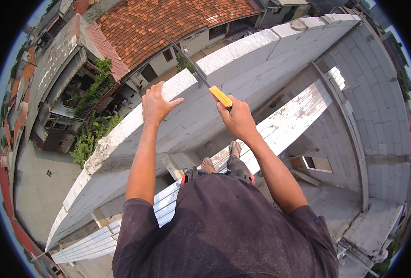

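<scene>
My right hand (pixel 238 118) is wrapped round the yellow and black handle of a hand saw (pixel 221 96). The saw's long dark blade runs away to the upper left, across a gap in the top of a pale block wall (pixel 242 47). My left hand (pixel 159 103) rests on the top edge of the light block (pixel 180 84) left of the blade, thumb spread away from the fingers. Whether the blade touches the block's cut end I cannot tell.
I stand barefoot on a narrow ribbed metal plank (pixel 279 121) high above the floor inside the walls. A long beam (pixel 347 125) and another block wall (pixel 370 69) stand to the right. Beyond the wall lie a tiled orange roof (pixel 168 25) and green plants (pixel 92 139).
</scene>
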A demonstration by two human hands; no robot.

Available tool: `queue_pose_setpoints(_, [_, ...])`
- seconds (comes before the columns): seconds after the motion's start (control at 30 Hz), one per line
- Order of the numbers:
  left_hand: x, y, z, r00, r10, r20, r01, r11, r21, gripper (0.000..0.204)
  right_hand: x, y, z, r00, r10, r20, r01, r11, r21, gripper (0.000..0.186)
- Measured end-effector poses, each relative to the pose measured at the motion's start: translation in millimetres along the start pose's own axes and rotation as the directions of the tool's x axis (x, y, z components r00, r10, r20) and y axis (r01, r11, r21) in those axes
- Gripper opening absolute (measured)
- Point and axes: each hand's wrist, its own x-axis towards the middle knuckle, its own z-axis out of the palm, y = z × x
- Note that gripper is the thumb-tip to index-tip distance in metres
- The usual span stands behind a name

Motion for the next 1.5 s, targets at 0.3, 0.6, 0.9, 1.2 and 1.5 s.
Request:
queue_pose_setpoints(0.3, [-6.8, -6.7, -1.5, 0.999, -0.039, 0.034, 0.038, 0.999, 0.030, 0.103, -10.3, -61.2, -12.2, 0.995, -0.093, -0.041, 0.099, 0.974, 0.206, 0.029])
queue_pose_setpoints(0.6, [-2.8, -5.6, -0.2, 1.000, -0.017, 0.008, 0.016, 1.000, 0.019, 0.105, 29.7, -35.7, -27.4, 0.970, 0.178, 0.166, -0.227, 0.905, 0.360, 0.034])
queue_pose_setpoints(0.9, [-0.4, 5.1, -3.9, 1.000, 0.011, 0.004, -0.011, 1.000, -0.003, 0.101, 12.4, -7.9, -5.0, 0.999, 0.041, 0.036, -0.039, 0.997, -0.070, 0.031])
queue_pose_setpoints(1.2, [2.2, 1.2, 1.2, 1.000, 0.018, 0.008, -0.018, 0.999, 0.026, 0.101, -7.2, -19.9, -19.3, 0.997, -0.041, -0.061, 0.056, 0.961, 0.270, 0.034])
queue_pose_setpoints(1.5, [-0.1, 1.0, 4.8, 1.000, -0.011, 0.027, 0.010, 1.000, 0.025, 0.102, -4.8, -17.3, -34.1, 0.999, 0.005, -0.034, 0.007, 0.935, 0.355, 0.041])
